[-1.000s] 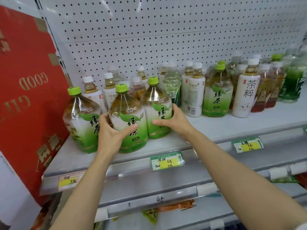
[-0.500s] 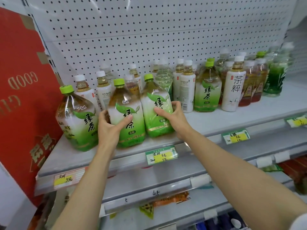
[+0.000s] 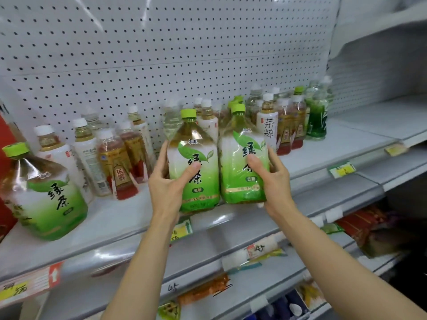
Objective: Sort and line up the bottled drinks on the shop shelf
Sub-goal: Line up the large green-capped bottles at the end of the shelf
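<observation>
Two large green tea bottles with green caps stand side by side near the front of the grey shelf (image 3: 115, 227). My left hand (image 3: 168, 181) grips the left one (image 3: 196, 172), thumb across its label. My right hand (image 3: 275, 179) grips the right one (image 3: 242, 162), thumb on its label. A third large green tea bottle (image 3: 44, 195) stands apart at the far left. Behind, several small bottles with white caps (image 3: 85, 151) and amber tea bottles (image 3: 115, 162) stand in loose rows. A white-labelled bottle (image 3: 268, 125) and a green drink bottle (image 3: 317, 118) stand further right.
A white pegboard (image 3: 161, 54) backs the shelf. Price tags (image 3: 342, 169) hang on the shelf's front rail. The shelf's right end (image 3: 374, 121) holds no bottles. Lower shelves carry packets (image 3: 365, 225). A red carton edge (image 3: 4, 204) is at the far left.
Both hands have carried the two large green tea bottles to the right along the shelf, away from the third one. The view has swung right too.
</observation>
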Action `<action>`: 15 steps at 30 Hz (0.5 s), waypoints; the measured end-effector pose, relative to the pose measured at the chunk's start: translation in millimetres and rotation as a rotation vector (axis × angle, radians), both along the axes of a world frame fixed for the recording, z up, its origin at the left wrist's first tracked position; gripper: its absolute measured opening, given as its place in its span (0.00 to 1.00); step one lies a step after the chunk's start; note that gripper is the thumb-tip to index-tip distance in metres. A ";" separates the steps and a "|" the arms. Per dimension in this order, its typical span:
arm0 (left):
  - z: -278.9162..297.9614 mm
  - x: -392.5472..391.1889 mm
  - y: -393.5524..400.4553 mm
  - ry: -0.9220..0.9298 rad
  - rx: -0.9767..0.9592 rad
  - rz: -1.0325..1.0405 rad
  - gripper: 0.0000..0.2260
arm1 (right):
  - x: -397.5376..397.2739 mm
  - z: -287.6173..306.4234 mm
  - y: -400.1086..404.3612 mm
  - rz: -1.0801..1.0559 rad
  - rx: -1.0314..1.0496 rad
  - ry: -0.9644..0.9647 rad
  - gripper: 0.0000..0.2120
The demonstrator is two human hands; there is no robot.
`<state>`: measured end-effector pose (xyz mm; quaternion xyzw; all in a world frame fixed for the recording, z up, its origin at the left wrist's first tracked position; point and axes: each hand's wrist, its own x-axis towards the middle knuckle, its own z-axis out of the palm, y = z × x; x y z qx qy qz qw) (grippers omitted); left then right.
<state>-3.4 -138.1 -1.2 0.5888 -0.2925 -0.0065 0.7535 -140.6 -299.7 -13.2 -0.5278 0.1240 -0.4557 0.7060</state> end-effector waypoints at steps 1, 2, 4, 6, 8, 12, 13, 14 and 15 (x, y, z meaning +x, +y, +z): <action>0.6 -7.8 -11.7 -0.004 -0.015 -0.014 0.43 | -12.6 -0.7 -7.3 -0.026 -0.004 0.004 0.37; 1.4 -16.6 -22.9 -0.001 -0.026 -0.034 0.43 | -24.9 -2.1 -15.2 -0.050 -0.007 0.012 0.38; 0.4 -34.9 -44.8 0.019 -0.049 -0.088 0.43 | -49.7 -6.1 -30.6 -0.081 -0.006 0.016 0.35; -6.8 -52.5 -65.7 0.040 -0.080 -0.127 0.44 | -75.1 -12.0 -45.8 -0.109 0.008 0.009 0.32; -14.0 -70.8 -87.3 0.064 -0.099 -0.164 0.43 | -99.3 -18.9 -60.3 -0.135 0.024 0.009 0.31; -22.5 -97.3 -128.7 0.114 -0.108 -0.229 0.41 | -137.1 -28.1 -89.9 -0.184 0.043 0.023 0.27; -22.4 -102.0 -139.0 0.117 -0.111 -0.247 0.42 | -143.8 -29.3 -97.7 -0.196 0.057 0.019 0.26; -21.1 -107.2 -150.4 0.116 -0.112 -0.268 0.42 | -150.4 -30.7 -107.4 -0.211 0.071 0.012 0.25; -19.3 -112.0 -161.5 0.109 -0.109 -0.285 0.43 | -155.2 -32.3 -117.1 -0.229 0.082 0.003 0.24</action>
